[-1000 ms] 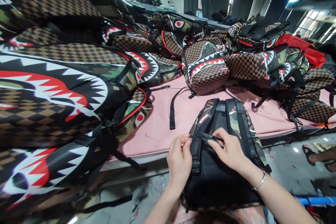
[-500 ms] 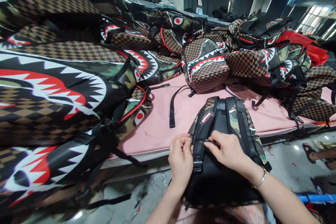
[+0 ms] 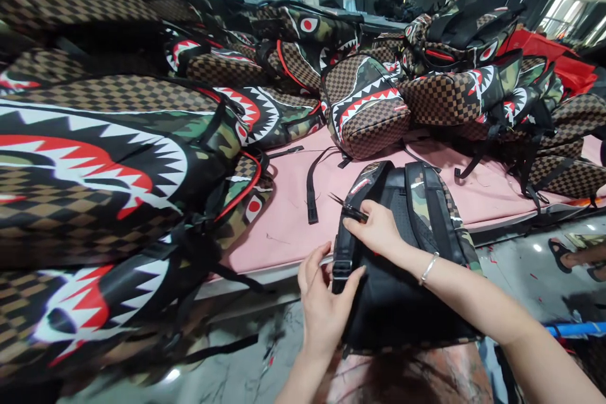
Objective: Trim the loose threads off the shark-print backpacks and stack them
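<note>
A black and camouflage backpack rests against my lap and the table edge, its back panel and shoulder straps facing up. My left hand is closed round the lower end of the left shoulder strap, at its black buckle. Some of those fingers are hidden behind the strap. In my right hand is a small dark pair of thread snips, gripped above the strap. Their thin blades point up and left, slightly apart. A silver bangle circles my right wrist.
Shark-mouth backpacks lie piled at the left, and more checkered ones stand across the back. A loose black strap lies on the pink table. Another person's sandalled foot is on the floor at right.
My right hand has lifted from the strap and moved up and left, bringing the snips into clear view. My left hand has shifted down to the strap's buckle.
</note>
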{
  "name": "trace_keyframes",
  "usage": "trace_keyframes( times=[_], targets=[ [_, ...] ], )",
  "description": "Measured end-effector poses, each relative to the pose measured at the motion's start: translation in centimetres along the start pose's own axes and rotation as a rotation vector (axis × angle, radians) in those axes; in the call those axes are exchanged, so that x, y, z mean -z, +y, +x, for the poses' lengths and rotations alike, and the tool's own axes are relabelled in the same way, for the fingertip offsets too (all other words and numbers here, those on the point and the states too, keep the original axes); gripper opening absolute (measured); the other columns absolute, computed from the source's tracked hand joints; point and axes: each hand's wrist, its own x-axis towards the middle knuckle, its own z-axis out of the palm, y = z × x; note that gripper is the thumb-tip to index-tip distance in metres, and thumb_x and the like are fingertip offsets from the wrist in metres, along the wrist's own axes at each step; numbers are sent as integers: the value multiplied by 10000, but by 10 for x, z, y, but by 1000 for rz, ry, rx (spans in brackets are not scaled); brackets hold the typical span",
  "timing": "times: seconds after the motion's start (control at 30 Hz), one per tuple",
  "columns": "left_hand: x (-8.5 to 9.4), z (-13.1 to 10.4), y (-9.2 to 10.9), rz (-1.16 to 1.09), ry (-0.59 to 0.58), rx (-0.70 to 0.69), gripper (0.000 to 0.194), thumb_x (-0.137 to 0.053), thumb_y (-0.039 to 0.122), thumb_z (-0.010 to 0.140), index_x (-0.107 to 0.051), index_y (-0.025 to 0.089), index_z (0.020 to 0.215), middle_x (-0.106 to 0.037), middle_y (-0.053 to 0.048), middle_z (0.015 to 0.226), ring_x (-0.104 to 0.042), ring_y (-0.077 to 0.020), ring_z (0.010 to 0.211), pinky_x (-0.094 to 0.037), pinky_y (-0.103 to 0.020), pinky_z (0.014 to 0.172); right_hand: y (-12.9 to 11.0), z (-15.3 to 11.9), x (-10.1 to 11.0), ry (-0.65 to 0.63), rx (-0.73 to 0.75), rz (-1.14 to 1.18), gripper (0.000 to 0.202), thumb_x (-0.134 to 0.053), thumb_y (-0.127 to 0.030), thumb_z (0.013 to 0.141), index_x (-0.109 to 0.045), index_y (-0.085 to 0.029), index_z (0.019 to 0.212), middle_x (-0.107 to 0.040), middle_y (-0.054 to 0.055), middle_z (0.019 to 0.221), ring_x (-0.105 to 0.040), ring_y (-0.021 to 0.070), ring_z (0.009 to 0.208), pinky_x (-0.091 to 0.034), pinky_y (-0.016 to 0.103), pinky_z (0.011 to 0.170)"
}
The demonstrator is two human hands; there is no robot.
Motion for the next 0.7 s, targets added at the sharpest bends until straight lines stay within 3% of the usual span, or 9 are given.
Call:
trace_keyframes(
  times=[0.1,0.17,0.27,0.37,0.43,0.53,0.7],
  targets=[
    [7,0,-5,214,67,-179,368,-688,289,668,-607,174,1009,-584,-101,980,-517,-246,988,-442,-355,836,-5,2,-4,30,-2,-81,121,-576,-283,712,-527,-195,646,-564,-29,610,-508,121,576,-343,218,540],
    [11,1,-9,207,37,-146,288,-656,279,699,-649,185,971,-614,-90,940,-553,-231,930,-436,-341,839,-4,1,-5,8,3,-69,112,-585,-277,720,-531,-195,666,-587,-19,648,-534,131,614,-356,224,564],
    [16,5,-14,14,-51,174,252,-674,296,673,-694,195,904,-677,-67,899,-600,-220,862,-439,-320,830,2,-3,-1,-64,57,27,155,-611,-333,737,-548,-197,777,-613,-18,745,-553,131,655,-380,226,599],
    [19,13,-16,-415,-58,574,269,-753,282,569,-703,159,803,-709,-50,776,-630,-203,774,-475,-294,760,11,-10,8,-40,106,89,207,-510,-395,825,-525,-208,913,-603,-26,798,-549,126,668,-400,236,633],
    [21,17,-15,-669,-69,736,297,-788,237,512,-696,118,768,-711,-63,729,-643,-201,761,-491,-278,737,21,-18,13,-1,162,77,186,-437,-365,874,-517,-212,943,-595,-23,804,-551,129,693,-409,244,655],
    [22,20,-13,-850,-122,842,279,-782,170,519,-694,73,766,-714,-97,725,-658,-209,763,-511,-266,724,40,-29,14,26,330,-24,125,-475,-284,865,-549,-202,922,-604,10,843,-555,153,773,-415,268,708],
    [17,16,-12,-971,-143,866,167,-731,104,595,-698,81,757,-720,-75,760,-654,-146,659,-529,-232,731,64,-41,7,-12,600,-151,141,-484,-228,868,-569,-182,970,-620,64,893,-560,184,831,-434,307,736]
  ],
)
